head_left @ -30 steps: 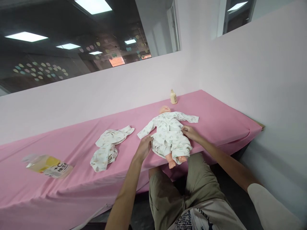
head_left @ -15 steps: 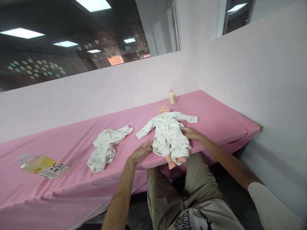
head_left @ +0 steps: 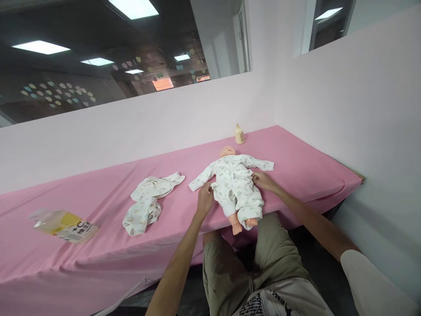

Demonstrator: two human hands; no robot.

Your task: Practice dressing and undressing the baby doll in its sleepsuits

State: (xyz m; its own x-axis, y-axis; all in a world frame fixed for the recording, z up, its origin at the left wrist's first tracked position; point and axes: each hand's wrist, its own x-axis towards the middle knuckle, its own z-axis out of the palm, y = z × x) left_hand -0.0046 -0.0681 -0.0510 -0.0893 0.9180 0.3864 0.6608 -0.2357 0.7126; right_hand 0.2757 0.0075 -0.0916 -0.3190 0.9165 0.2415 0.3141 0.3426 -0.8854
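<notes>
A baby doll (head_left: 235,184) in a white printed sleepsuit lies on its back on the pink-covered table (head_left: 98,202), its bare feet over the front edge. My left hand (head_left: 204,199) presses against the doll's left side at the waist, fingers curled on the suit's cloth. My right hand (head_left: 262,180) pinches the cloth at the doll's other side, just below the sleeve.
A crumpled second baby garment (head_left: 148,202) lies left of the doll. A plastic drink bottle (head_left: 64,226) lies on its side at far left. A small baby bottle (head_left: 239,134) stands by the back wall. Pale walls close the back and right.
My left hand has moved up from the table edge to the doll's waist and closed on the cloth. The trousers now sit higher on the doll. My right hand stays at its side.
</notes>
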